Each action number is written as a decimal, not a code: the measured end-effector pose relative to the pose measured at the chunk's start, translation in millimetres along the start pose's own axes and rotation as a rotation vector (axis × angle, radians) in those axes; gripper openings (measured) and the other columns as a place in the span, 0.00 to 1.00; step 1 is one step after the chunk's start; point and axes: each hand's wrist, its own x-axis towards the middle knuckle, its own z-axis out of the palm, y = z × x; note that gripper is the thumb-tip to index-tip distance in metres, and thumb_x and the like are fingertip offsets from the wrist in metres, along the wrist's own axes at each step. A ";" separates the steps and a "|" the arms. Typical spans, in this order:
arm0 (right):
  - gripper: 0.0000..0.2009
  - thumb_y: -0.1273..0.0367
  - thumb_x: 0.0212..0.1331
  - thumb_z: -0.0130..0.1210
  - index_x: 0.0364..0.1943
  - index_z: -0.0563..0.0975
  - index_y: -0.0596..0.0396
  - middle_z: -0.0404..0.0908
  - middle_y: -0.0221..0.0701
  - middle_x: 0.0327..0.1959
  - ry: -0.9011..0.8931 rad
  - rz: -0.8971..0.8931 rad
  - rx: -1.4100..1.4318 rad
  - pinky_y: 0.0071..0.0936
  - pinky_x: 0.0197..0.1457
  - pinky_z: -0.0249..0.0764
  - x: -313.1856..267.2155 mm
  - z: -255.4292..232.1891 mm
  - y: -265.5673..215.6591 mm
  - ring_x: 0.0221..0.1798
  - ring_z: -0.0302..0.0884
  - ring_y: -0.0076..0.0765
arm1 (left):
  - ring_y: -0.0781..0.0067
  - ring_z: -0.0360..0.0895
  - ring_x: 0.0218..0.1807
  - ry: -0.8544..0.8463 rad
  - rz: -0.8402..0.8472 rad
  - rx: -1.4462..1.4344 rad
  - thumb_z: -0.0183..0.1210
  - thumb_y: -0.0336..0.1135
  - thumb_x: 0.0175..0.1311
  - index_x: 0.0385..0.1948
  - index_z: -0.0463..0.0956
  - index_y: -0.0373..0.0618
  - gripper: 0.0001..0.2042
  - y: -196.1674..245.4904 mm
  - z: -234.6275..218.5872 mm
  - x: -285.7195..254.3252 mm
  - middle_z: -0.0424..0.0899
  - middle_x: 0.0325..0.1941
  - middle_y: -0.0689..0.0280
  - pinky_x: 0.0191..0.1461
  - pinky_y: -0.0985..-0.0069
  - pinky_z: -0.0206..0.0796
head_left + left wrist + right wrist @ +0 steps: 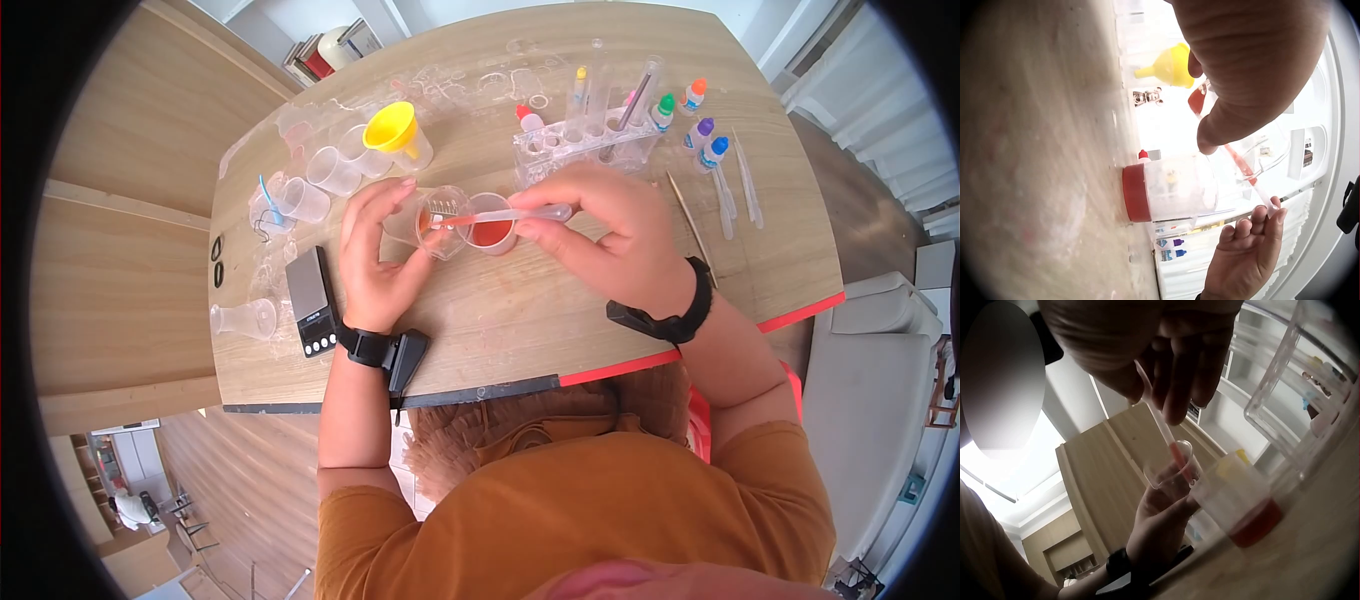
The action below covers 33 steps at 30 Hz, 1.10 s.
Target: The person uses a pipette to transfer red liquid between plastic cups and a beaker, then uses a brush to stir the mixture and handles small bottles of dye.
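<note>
My left hand point(372, 265) holds a clear graduated cup point(438, 207) tilted above the table, with a little red liquid point(1197, 100) inside. Between thumb and fingers, my right hand point(620, 235) pinches a plastic dropper point(490, 216) near its bulb. Red liquid fills the lower stem of the dropper, and its tip reaches into the mouth of the tilted cup. Just below the dropper, a second clear cup point(1179, 187) stands upright on the table with a layer of red liquid at its bottom.
A yellow funnel point(391, 127) sits in a cup at the back, beside several clear cups point(333, 172). A test tube rack point(560, 150) and colored dropper bottles point(713, 153) stand back right. Further left are a black scale point(312, 295) and a clear flask point(245, 319).
</note>
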 end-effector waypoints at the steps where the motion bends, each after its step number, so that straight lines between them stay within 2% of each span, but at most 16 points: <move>1: 0.10 0.73 0.63 0.71 0.48 0.88 0.56 0.91 0.33 0.41 0.001 0.025 0.010 0.27 0.47 0.79 0.4 -1.9 -1.4 0.42 0.87 0.30 | 0.57 0.82 0.59 0.003 0.004 0.007 0.79 0.26 0.53 0.60 0.80 0.42 0.29 -0.2 0.1 0.2 0.85 0.61 0.56 0.60 0.66 0.76; 5: 0.08 0.74 0.66 0.68 0.47 0.87 0.57 0.90 0.32 0.41 0.036 0.026 -0.009 0.25 0.46 0.79 2.6 -9.8 -1.8 0.41 0.88 0.27 | 0.59 0.81 0.56 0.009 -0.023 0.027 0.79 0.26 0.52 0.60 0.81 0.42 0.29 -1.2 0.8 0.7 0.85 0.60 0.56 0.58 0.67 0.75; 7: 0.06 0.73 0.66 0.68 0.45 0.86 0.57 0.89 0.32 0.40 0.119 0.048 0.017 0.24 0.41 0.82 4.1 -11.7 2.5 0.38 0.87 0.26 | 0.60 0.80 0.53 0.026 -0.020 0.051 0.79 0.26 0.52 0.60 0.81 0.43 0.30 -4.1 1.7 1.5 0.84 0.59 0.56 0.55 0.68 0.75; 10: 0.05 0.74 0.67 0.68 0.44 0.86 0.57 0.89 0.33 0.41 0.177 0.072 0.030 0.22 0.41 0.83 6.0 -15.7 2.4 0.38 0.87 0.25 | 0.60 0.81 0.53 0.035 -0.043 0.044 0.79 0.26 0.52 0.60 0.80 0.44 0.30 -5.3 1.7 1.7 0.84 0.59 0.56 0.54 0.67 0.74; 17: 0.05 0.74 0.67 0.67 0.43 0.86 0.57 0.89 0.33 0.41 0.186 0.070 -0.025 0.22 0.41 0.83 7.4 -19.2 -2.3 0.38 0.87 0.25 | 0.59 0.81 0.55 0.048 -0.059 0.056 0.79 0.27 0.52 0.60 0.80 0.44 0.30 -7.6 2.3 0.9 0.85 0.59 0.55 0.54 0.67 0.74; 25: 0.05 0.70 0.65 0.70 0.40 0.86 0.56 0.89 0.34 0.36 0.111 0.046 -0.166 0.28 0.37 0.80 3.9 -11.0 2.2 0.34 0.87 0.35 | 0.58 0.81 0.56 0.039 -0.073 0.057 0.80 0.29 0.52 0.59 0.80 0.44 0.30 -6.3 1.7 2.0 0.85 0.58 0.56 0.54 0.67 0.75; 33: 0.05 0.70 0.66 0.69 0.40 0.85 0.55 0.88 0.33 0.36 0.090 0.027 -0.222 0.29 0.38 0.80 2.9 -10.6 2.5 0.34 0.86 0.36 | 0.58 0.81 0.56 0.036 -0.060 0.048 0.79 0.28 0.52 0.59 0.81 0.44 0.29 -5.9 2.4 1.9 0.85 0.58 0.56 0.54 0.67 0.75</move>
